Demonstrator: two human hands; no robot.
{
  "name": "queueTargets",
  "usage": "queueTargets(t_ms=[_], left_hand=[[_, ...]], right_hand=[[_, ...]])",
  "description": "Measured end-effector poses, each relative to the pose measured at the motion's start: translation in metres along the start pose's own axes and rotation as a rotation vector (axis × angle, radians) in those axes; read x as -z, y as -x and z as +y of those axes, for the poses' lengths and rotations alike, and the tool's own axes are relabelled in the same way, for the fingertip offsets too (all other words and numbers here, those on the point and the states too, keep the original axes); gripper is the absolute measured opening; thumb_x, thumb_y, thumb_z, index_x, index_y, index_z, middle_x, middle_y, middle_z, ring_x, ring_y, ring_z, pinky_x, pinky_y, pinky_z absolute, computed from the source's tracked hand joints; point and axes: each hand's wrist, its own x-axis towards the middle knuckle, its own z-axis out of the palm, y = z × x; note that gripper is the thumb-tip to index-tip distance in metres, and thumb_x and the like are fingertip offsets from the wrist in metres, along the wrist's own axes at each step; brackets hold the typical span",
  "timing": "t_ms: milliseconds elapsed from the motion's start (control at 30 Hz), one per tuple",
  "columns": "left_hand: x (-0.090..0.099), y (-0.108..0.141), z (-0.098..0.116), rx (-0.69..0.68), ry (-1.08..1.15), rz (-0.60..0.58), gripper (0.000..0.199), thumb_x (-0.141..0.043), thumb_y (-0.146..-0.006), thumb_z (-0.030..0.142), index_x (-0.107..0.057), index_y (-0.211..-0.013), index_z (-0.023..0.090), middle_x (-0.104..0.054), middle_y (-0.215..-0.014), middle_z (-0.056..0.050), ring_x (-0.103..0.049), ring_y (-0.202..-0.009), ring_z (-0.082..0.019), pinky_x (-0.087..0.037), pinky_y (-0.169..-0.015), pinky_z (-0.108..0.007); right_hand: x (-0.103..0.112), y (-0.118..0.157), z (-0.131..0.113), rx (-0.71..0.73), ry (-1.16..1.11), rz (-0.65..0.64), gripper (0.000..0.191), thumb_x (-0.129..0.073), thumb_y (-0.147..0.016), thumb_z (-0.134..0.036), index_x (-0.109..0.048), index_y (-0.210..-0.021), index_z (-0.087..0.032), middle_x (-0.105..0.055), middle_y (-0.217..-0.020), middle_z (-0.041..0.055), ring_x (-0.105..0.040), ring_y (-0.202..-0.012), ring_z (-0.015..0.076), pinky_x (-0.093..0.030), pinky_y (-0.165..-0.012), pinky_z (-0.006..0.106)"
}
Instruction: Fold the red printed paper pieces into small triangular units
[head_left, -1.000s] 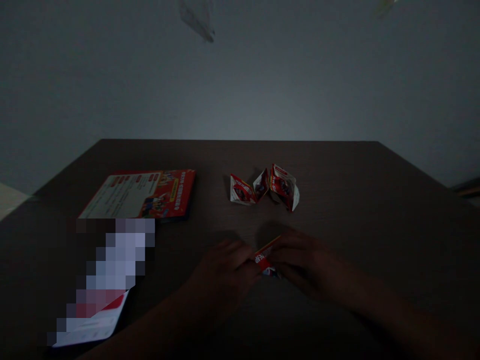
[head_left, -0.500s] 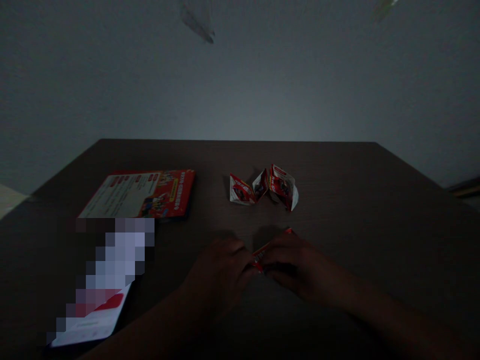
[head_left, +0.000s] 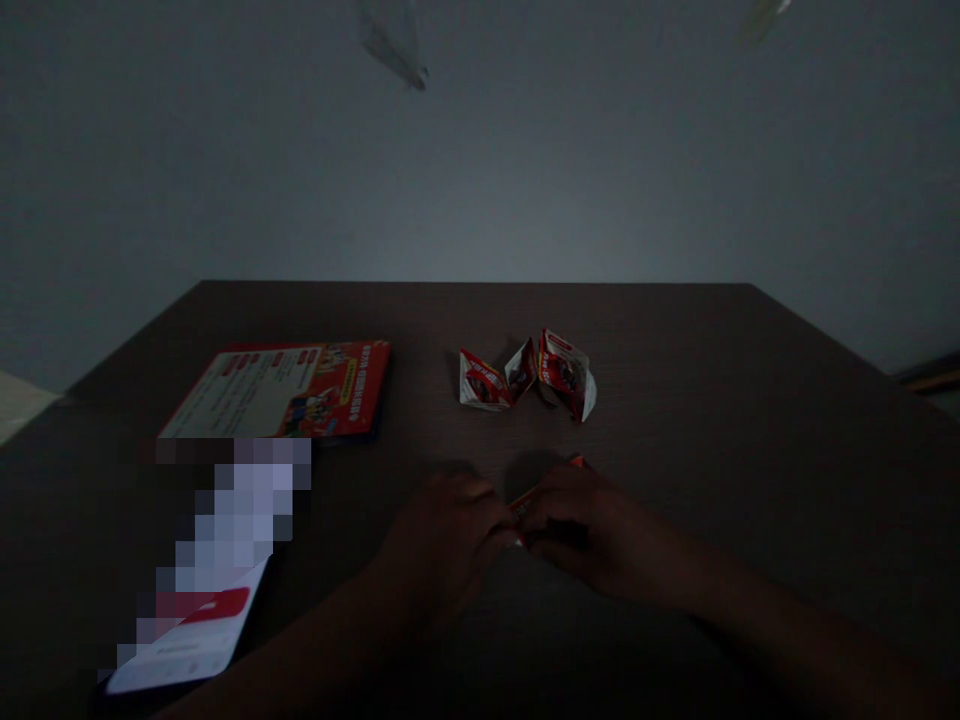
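A small red folded paper piece (head_left: 523, 506) lies between my two hands, mostly covered by them. My right hand (head_left: 589, 520) is closed over it, fingers bent and pressed on the paper. From the left, my left hand (head_left: 457, 530) pinches its near left edge. Beyond the hands, several folded red and white paper pieces stand on the table: a left one (head_left: 484, 382), a small middle one (head_left: 521, 370) and a larger right one (head_left: 568, 372). The view is dim, so fingertip detail is hard to see.
A red and white printed booklet (head_left: 330, 390) lies on the dark table (head_left: 675, 350) at the left. Nearer, a lit phone or tablet (head_left: 184, 650), partly pixelated, lies beside my left forearm. A pale wall (head_left: 480, 180) rises behind the table.
My fingers have shifted very slightly on the red paper, and less of it shows between them. The other papers and the booklet have not moved.
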Motion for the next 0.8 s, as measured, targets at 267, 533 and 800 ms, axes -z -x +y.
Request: queueTargets(t_ms=[267, 533, 800], left_hand=[[-0.0002, 0.0007, -0.0028, -0.014, 0.055, 0.025, 0.011, -0.056, -0.087, 0.022, -0.067, -0.085, 0.019, -0.063, -0.083, -0.003, -0.056, -0.081, -0.018, -0.040, -0.069, -0.030], [-0.0017, 0.0003, -0.0044, 0.030, 0.095, 0.111, 0.006, -0.066, -0.080, 0.026, -0.065, -0.084, 0.022, -0.061, -0.088, -0.001, -0.051, -0.091, -0.021, -0.034, -0.078, -0.036], [-0.0006, -0.0024, -0.0034, 0.121, 0.125, 0.144, 0.016, -0.072, -0.075, 0.029, -0.061, -0.082, 0.019, -0.058, -0.088, -0.001, -0.051, -0.088, -0.021, -0.034, -0.074, -0.035]], right_hand=[[0.0008, -0.0019, -0.0032, -0.008, -0.009, -0.012, 0.019, -0.061, -0.078, -0.004, -0.062, -0.089, -0.019, -0.067, -0.090, -0.0001, -0.057, -0.085, 0.0138, -0.040, -0.078, 0.028], [0.0022, -0.0022, -0.0043, -0.005, 0.000, -0.001, 0.018, -0.060, -0.078, -0.005, -0.062, -0.089, -0.019, -0.067, -0.089, 0.0014, -0.057, -0.084, 0.0147, -0.040, -0.076, 0.027], [0.0020, -0.0003, -0.0025, -0.020, 0.005, 0.002, 0.018, -0.061, -0.080, -0.009, -0.064, -0.093, -0.021, -0.067, -0.089, 0.0015, -0.058, -0.086, 0.0160, -0.039, -0.079, 0.029]])
